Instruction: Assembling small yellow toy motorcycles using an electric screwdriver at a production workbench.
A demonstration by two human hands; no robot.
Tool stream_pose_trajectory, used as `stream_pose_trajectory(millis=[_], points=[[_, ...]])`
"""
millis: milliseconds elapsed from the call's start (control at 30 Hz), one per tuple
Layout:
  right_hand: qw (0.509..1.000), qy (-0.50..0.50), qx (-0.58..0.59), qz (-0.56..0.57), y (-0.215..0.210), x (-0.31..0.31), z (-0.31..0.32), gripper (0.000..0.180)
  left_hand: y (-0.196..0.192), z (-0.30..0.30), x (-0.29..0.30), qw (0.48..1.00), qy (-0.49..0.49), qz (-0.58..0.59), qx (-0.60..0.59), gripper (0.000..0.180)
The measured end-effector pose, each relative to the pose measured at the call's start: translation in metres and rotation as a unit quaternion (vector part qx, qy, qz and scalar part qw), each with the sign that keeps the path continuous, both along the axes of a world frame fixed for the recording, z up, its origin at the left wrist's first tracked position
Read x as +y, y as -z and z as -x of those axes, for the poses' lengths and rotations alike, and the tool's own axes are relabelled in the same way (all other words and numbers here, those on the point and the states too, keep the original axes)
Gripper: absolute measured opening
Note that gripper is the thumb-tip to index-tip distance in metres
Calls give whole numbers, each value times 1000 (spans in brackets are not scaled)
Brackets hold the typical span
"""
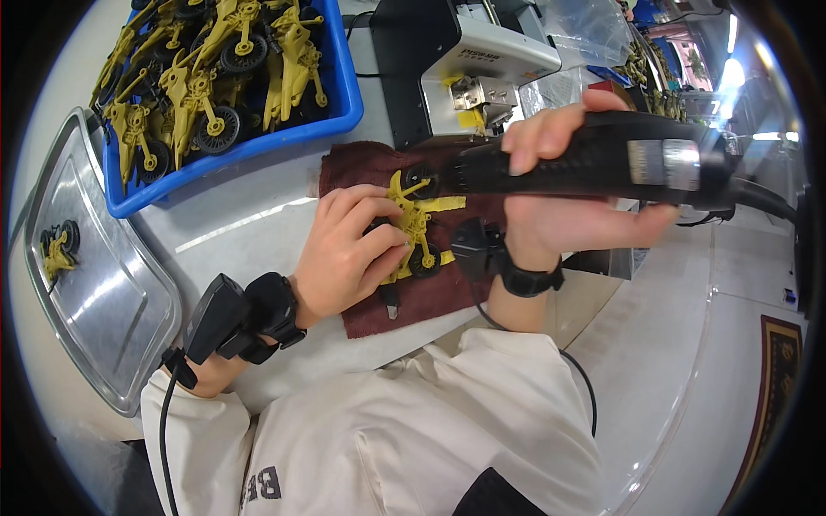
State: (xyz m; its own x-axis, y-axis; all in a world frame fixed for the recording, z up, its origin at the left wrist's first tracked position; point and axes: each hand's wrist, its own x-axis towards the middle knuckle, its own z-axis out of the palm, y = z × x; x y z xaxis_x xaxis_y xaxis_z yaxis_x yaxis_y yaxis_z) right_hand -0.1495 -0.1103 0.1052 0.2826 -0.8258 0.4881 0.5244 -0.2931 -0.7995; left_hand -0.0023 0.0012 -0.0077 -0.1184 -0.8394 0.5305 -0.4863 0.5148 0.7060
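"What's furthest left?"

"A metal tray (112, 284) with one small yellow-and-black toy (58, 254); then, on the pale worktop (224, 202), a blue bin (232, 163) heaped with yellow, black-wheeled toys (185, 86)."

"And next?"

"The left hand (344, 241); its grip is closed on a yellow toy vehicle (413, 222), the fingers bent over its left side; the toy sits over a maroon cloth (344, 163)."

"How does it look?"

"Yellow, slender and openwork in the frame; a round black wheel shows at the far end, another black wheel (424, 260) at the near end; flat yellow strips (440, 205) stick out at its right; the fingers hide part of it."

"Which way does it lie?"

"Its long axis runs roughly near to far; the strips point right; which end is the front, I cannot tell."

"And furthest right?"

"The right hand (546, 219), its grip wrapped round a thick black corded tool (594, 159); the tool's left end is just right of the far wheel in this view."
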Motion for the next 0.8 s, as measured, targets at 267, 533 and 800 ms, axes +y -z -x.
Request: stream_pose_trajectory(millis=[267, 533, 800], points=[[997, 24, -49, -49, 9, -1, -9, 91, -2, -1, -1, 1000, 0, -11, 3, 19], [998, 19, -6, -63, 18, -5, -8, 93, 1, -1, -2, 1000, 1, 2, 5, 21], [999, 21, -31, -40, 19, -7, -11, 91, -1, -1, -1, 999, 16, -22, 17, 19]])
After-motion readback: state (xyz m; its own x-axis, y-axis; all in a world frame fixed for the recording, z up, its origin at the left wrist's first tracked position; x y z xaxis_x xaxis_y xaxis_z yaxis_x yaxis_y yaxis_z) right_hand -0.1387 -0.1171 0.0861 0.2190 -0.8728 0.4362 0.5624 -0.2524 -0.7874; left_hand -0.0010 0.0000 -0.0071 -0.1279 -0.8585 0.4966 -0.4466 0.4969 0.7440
